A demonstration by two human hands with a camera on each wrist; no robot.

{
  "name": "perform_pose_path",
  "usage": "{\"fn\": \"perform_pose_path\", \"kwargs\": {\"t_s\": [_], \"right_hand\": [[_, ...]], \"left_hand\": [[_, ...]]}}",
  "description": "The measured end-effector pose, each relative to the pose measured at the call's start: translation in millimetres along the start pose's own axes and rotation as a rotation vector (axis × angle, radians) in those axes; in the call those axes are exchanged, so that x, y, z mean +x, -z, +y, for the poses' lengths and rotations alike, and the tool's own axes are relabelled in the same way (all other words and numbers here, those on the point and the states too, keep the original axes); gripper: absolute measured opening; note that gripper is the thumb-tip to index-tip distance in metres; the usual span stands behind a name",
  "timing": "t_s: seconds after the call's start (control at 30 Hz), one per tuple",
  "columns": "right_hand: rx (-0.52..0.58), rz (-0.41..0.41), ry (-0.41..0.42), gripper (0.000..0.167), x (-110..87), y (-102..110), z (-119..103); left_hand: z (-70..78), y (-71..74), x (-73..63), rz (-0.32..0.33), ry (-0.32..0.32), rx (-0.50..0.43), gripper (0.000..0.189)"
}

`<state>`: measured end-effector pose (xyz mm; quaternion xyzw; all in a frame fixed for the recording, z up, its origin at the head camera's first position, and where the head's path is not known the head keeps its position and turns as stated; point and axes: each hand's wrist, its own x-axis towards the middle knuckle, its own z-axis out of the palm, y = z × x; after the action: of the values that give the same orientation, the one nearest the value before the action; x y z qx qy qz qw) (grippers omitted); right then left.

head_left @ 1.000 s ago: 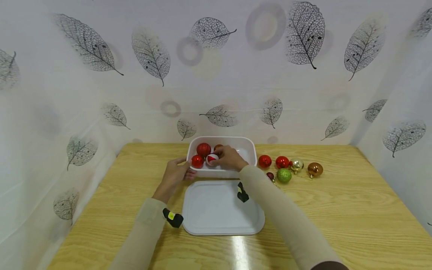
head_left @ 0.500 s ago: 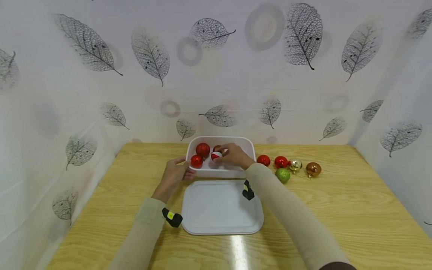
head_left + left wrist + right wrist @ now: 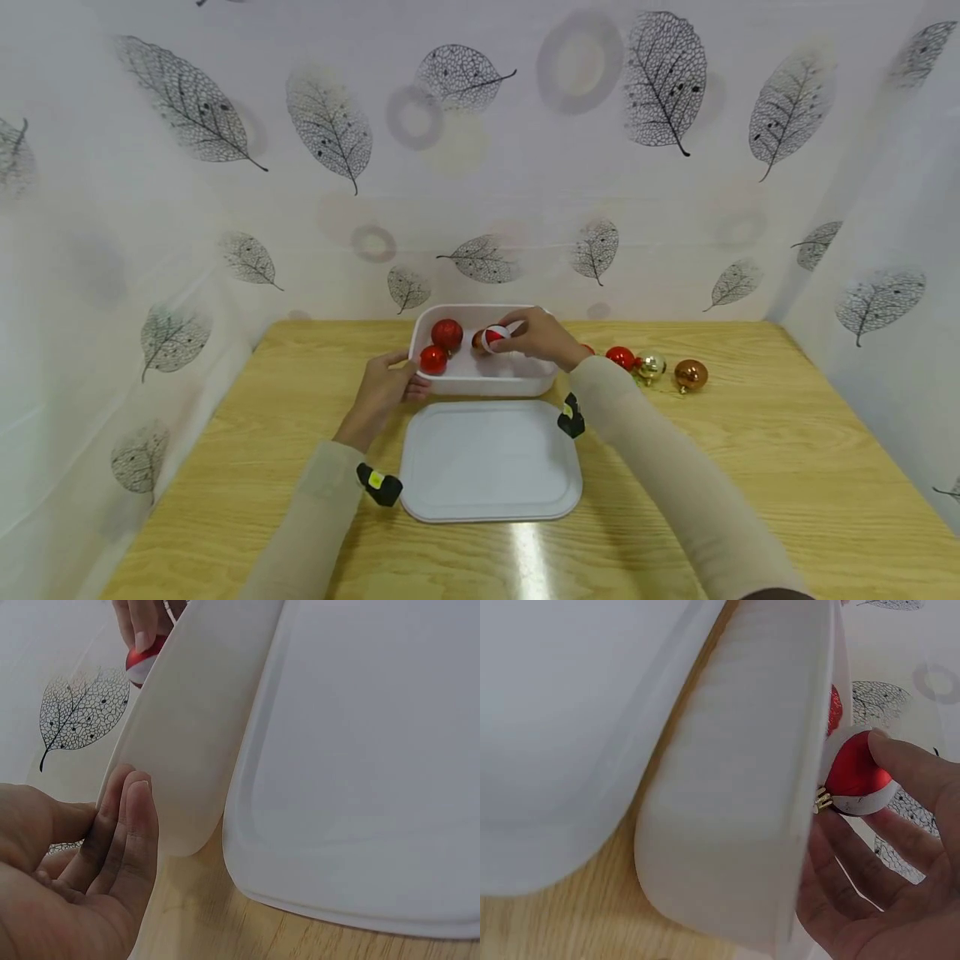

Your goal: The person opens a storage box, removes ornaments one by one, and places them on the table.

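1. The right hand, just right of centre in the head view, pinched a red-and-white ornament between thumb and fingers, a light grip that probably suited something smooth and round.
2. The left hand, apart from it and left of centre, gripped the near left corner of a white box, thumb at the rim, fingers outside, seemingly to steady it.
3. The held ornament was over the box; whether it touched the base, I cannot tell. Two red ornaments sat at the box's left, likely kept from rolling by its walls. A copper ornament was partly hidden.
4. Below the box lay a flat white lid, apparently leaving the opening free.
5. Farther right, loose ornaments lay on the wooden table, partly covered by the right sleeve.
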<state>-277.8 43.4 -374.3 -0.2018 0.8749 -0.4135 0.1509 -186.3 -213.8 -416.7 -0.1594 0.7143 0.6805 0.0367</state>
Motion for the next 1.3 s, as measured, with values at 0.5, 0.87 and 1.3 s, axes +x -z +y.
{"fn": "perform_pose_path", "kwargs": {"t_s": [0.5, 0.87, 1.3], "right_hand": [[0.011, 0.042, -0.035, 0.052, -27.3, 49, 14], [0.007, 0.070, -0.078, 0.053, -52.3, 82, 31], [0.002, 0.093, -0.091, 0.058, -86.2, 109, 47]], "left_hand": [[-1.2, 1.0, 1.2, -0.013, -0.002, -0.007, 0.052], [-1.3, 0.5, 0.8, -0.011, -0.005, 0.003, 0.051], [1.3, 0.8, -1.7, -0.018, -0.005, -0.008, 0.052]]}}
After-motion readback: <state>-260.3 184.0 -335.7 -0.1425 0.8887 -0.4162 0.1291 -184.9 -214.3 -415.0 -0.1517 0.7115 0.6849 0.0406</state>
